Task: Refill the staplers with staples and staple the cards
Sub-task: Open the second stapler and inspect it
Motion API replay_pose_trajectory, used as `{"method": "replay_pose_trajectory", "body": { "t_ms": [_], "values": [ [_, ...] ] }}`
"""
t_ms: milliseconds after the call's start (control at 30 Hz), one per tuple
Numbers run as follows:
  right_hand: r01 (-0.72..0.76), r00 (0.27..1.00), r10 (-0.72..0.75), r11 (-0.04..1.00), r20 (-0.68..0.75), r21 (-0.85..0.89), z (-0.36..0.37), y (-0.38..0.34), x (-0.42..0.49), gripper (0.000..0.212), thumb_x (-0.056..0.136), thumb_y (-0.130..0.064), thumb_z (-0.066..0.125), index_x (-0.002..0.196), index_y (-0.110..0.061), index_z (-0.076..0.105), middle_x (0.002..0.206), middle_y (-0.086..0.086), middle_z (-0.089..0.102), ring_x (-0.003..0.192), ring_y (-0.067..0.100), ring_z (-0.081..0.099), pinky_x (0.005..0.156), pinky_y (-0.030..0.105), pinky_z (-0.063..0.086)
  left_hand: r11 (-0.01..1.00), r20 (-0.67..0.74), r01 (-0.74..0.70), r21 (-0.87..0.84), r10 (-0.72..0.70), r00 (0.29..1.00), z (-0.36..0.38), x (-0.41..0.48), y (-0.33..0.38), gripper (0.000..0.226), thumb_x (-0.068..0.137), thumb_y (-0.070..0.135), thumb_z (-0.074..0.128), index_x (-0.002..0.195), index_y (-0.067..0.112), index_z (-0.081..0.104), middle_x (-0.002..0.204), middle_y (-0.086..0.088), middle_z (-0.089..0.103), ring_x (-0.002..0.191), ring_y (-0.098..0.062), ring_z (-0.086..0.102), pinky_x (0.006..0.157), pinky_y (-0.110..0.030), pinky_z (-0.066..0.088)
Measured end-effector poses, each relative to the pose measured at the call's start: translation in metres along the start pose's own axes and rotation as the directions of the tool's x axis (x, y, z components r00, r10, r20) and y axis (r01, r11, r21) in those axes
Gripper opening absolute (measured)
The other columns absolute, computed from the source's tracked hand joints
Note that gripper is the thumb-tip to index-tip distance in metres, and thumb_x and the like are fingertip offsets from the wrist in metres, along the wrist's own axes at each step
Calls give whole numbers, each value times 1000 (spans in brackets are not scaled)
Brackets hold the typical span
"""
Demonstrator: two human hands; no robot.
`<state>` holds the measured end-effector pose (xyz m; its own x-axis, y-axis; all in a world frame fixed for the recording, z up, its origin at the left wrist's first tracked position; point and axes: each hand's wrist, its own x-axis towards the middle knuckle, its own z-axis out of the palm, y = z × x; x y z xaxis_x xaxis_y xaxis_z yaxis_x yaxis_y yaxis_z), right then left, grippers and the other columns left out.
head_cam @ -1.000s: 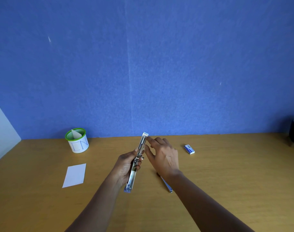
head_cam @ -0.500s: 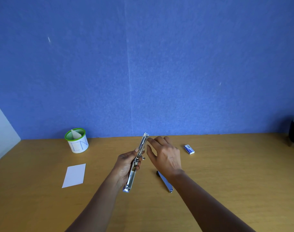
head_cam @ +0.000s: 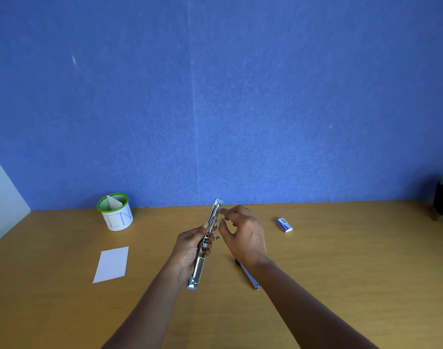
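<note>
Left hand (head_cam: 189, 249) grips the open stapler (head_cam: 207, 238) above the bench (head_cam: 341, 273); right hand (head_cam: 245, 235) half-curled at its channel, contents unclear: steady the stapler, seat staples flat.

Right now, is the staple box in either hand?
No, the staple box lies on the desk, apart from the right hand, while the left hand grips the stapler.
</note>
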<state>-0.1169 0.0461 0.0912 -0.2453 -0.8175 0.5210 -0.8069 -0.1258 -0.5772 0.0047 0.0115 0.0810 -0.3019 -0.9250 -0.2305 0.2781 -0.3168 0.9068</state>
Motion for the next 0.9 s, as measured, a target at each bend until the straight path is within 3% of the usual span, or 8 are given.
{"method": "replay_pose_trajectory", "body": {
  "t_ms": [100, 300, 400, 500, 600, 700, 900],
  "values": [
    [44, 999, -44, 999, 7, -1, 5, -2, -8, 48, 83, -43, 35, 110, -21, 69, 92, -5, 63, 90, 11, 58, 62, 20, 39, 1000, -6, -1, -8, 1, 1000, 0, 0, 1, 23, 91, 16, 54, 77, 2, 65, 50, -1, 61, 39, -7, 47, 39, -16, 38],
    [33, 998, -35, 999, 53, 42, 7, 2, -11, 25, 88, -23, 55, 108, -20, 70, 95, -2, 63, 94, 12, 58, 68, 19, 40, 1000, -15, 11, 1, -11, 1000, -3, 0, -1, 21, 91, 16, 55, 82, 0, 65, 50, -1, 60, 39, -7, 47, 39, -16, 38],
    [-6, 998, -1, 994, 62, 113, 7, 3, -12, 22, 87, -22, 59, 105, -20, 71, 94, -2, 63, 83, 9, 57, 68, 23, 45, 1000, -13, 21, -5, -21, 1000, -3, 0, -2, 21, 90, 17, 56, 83, -1, 65, 51, -2, 60, 39, -7, 47, 39, -16, 38],
    [-68, 997, 58, 975, 56, 212, 10, 5, -10, 16, 84, -18, 63, 96, -17, 73, 89, -6, 63, 73, 3, 56, 64, 17, 45, 1000, -12, 25, -9, -25, 1000, -2, 0, -1, 21, 90, 17, 56, 83, -1, 66, 51, -2, 59, 39, -7, 47, 39, -16, 39],
    [-258, 963, 265, 880, 38, 398, 11, 5, -7, 11, 81, -4, 64, 86, -13, 69, 77, -12, 60, 69, 0, 60, 61, 11, 48, 1000, 12, 19, 9, -19, 1000, -2, 0, 0, 22, 91, 18, 55, 86, 1, 68, 51, 0, 59, 41, -6, 47, 40, -15, 39],
    [-444, 881, 451, 677, 145, 587, 10, 4, -6, 17, 84, 4, 57, 82, -12, 62, 72, -2, 62, 65, 10, 61, 55, 16, 53, 1000, 12, 13, 12, -14, 1000, -3, 1, -1, 22, 90, 19, 56, 88, 1, 69, 51, 1, 59, 41, -5, 47, 40, -15, 39],
    [-491, 852, 463, 544, 244, 681, 4, -6, -3, 21, 87, 4, 55, 78, -15, 61, 79, 8, 64, 70, 15, 64, 60, 16, 54, 999, -20, 3, 48, -2, 1000, -1, 3, -2, 20, 90, 16, 57, 79, 3, 67, 53, -3, 59, 40, -7, 46, 39, -17, 37]
  ]
}}
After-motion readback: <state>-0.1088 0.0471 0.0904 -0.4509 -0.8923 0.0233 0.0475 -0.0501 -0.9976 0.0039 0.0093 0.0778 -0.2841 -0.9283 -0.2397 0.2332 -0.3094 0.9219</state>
